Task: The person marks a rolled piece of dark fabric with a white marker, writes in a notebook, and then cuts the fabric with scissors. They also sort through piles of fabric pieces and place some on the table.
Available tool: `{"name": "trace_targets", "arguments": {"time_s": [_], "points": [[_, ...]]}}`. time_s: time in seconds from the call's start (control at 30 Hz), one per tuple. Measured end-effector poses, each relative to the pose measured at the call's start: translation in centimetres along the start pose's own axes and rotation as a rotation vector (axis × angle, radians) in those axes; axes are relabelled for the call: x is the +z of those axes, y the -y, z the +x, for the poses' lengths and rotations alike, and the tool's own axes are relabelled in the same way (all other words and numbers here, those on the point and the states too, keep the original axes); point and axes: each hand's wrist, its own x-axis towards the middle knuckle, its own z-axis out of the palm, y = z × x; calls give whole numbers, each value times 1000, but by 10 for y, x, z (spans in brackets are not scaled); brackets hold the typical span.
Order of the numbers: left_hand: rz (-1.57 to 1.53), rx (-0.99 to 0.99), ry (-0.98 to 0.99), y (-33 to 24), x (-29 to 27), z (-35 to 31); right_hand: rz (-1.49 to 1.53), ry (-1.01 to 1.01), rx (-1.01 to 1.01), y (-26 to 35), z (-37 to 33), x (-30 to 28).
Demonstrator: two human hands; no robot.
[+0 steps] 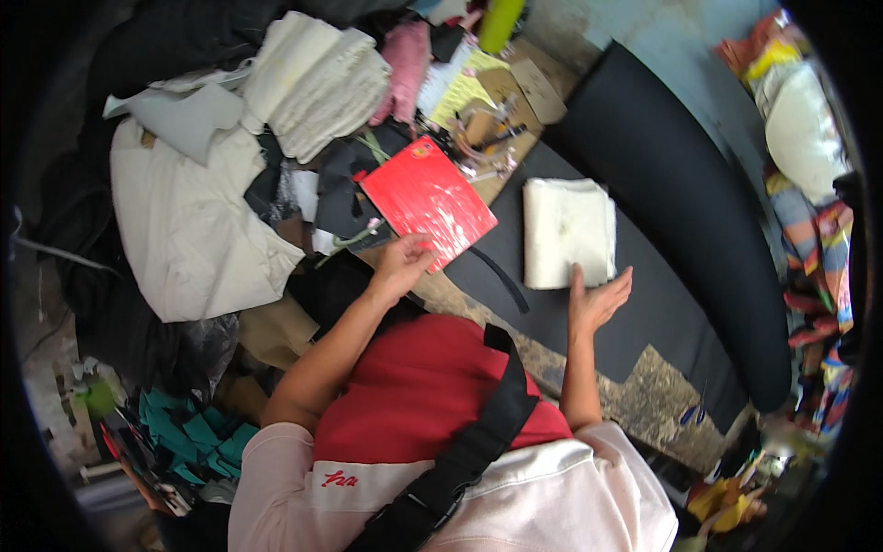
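A flat red packet (432, 198) with a shiny plastic surface lies tilted over the clutter at the middle of the worktable. My left hand (403, 267) is closed on its lower left edge, thumb and fingers pinching it. To the right, a folded cream cloth (566, 230) rests on a black sheet of material (635, 322). My right hand (600, 302) is at the lower edge of that cloth, fingers stretched out and thumb apart. Its thumb overlaps the cloth's edge in view; whether it presses on it I cannot tell. Between my hands lies a narrow black strip (501, 276).
A large black roll (681, 202) curves along the right side. Stacked white cloth (317, 87) and a big cream cloth bundle (193, 221) fill the left. Small scissors (694, 411) lie near the table's right front. Teal scraps (193, 432) sit at lower left.
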Motion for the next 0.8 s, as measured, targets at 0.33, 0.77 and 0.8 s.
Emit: {"name": "trace_targets", "arguments": {"time_s": [0.33, 0.77, 0.8], "points": [[-161, 605, -549, -54, -56, 19, -173, 556, -241, 76, -8, 34], [1132, 731, -715, -186, -217, 138, -226, 649, -230, 83, 7, 25], [1088, 627, -656, -189, -225, 144, -206, 706, -195, 84, 11, 20]]}}
